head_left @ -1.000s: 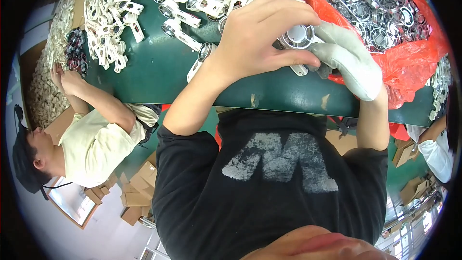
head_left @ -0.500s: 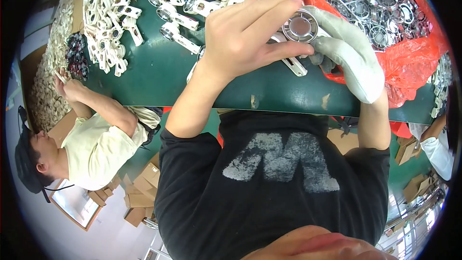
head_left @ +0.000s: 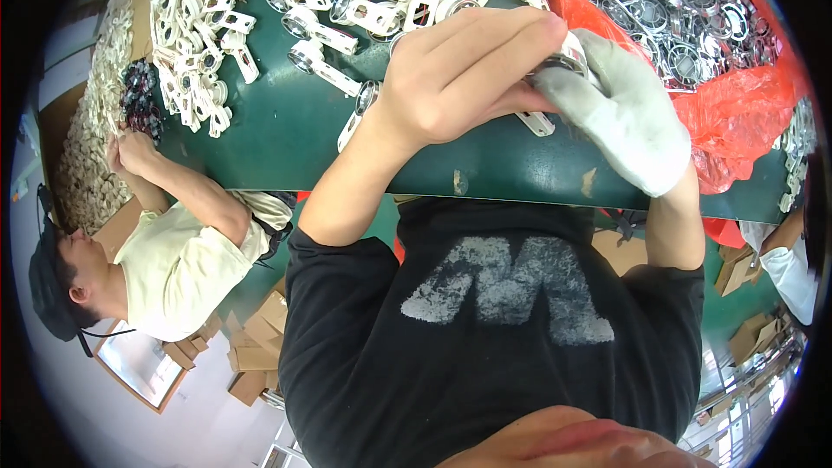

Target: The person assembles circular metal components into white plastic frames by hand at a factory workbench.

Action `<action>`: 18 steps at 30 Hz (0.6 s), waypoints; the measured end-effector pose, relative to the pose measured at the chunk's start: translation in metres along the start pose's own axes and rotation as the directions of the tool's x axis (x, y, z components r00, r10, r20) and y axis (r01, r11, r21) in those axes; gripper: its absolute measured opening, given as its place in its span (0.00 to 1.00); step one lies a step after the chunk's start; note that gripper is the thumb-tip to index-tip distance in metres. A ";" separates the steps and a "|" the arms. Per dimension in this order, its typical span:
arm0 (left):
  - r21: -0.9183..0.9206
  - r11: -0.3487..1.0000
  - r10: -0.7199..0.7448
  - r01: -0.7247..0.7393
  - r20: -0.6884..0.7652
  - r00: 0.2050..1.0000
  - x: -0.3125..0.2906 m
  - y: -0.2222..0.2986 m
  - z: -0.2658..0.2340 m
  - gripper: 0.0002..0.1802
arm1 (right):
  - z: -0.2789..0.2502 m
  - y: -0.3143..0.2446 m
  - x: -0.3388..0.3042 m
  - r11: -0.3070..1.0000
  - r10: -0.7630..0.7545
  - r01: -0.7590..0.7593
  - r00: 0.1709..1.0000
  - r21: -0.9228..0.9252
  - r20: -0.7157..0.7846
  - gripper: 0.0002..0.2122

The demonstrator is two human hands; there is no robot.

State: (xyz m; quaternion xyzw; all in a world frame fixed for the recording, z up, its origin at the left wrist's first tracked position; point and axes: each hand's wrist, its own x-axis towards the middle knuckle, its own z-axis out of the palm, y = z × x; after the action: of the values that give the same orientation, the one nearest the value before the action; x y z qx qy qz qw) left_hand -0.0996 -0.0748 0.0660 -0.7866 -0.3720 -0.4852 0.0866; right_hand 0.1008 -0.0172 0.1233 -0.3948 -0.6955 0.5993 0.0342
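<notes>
Several left fingers (head_left: pixel 513 45) and right fingers (head_left: pixel 576 97), nearly closed, grip a chrome-rimmed part (head_left: pixel 569 53).

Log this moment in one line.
left hand: at chrome-rimmed part | gloved right hand: gripping same part | nearby: red bag, chrome rings

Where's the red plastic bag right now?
In the head view, the red plastic bag lies at the upper right on the green table, just beyond and beside the gloved right hand, with silver rings heaped inside.
</notes>
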 end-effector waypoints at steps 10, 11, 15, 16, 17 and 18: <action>-0.634 0.607 -0.405 0.480 0.273 0.873 -0.004 0.009 0.004 0.26 | 0.013 0.027 0.006 0.804 -0.526 0.411 0.829 -0.429 -0.191 0.14; -0.680 0.530 -0.440 0.506 0.289 0.850 -0.005 0.010 0.005 0.25 | 0.013 0.028 0.007 0.777 -0.555 0.416 0.807 -0.472 -0.203 0.13; -0.664 0.550 -0.461 0.506 0.264 0.847 -0.003 0.008 0.005 0.20 | 0.015 0.032 0.010 0.753 -0.570 0.418 0.800 -0.509 -0.186 0.14; -0.569 0.654 -0.434 0.498 0.257 0.864 0.000 0.003 0.002 0.17 | 0.017 0.028 0.011 0.836 -0.473 0.352 0.851 -0.421 -0.227 0.14; -0.461 0.747 -0.407 0.479 0.252 0.878 0.003 0.000 -0.001 0.14 | 0.020 0.024 0.013 0.903 -0.369 0.279 0.894 -0.326 -0.256 0.14; -0.371 0.801 -0.427 0.471 0.197 0.882 0.006 -0.001 -0.004 0.11 | 0.020 0.019 0.016 0.923 -0.344 0.273 0.902 -0.271 -0.260 0.14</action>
State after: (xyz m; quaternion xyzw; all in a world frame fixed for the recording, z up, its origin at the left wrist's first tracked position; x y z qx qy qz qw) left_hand -0.1014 -0.0730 0.0723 -0.7003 -0.4421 -0.5170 -0.2164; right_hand 0.0889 -0.0249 0.0945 -0.3674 -0.8001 0.4346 0.1897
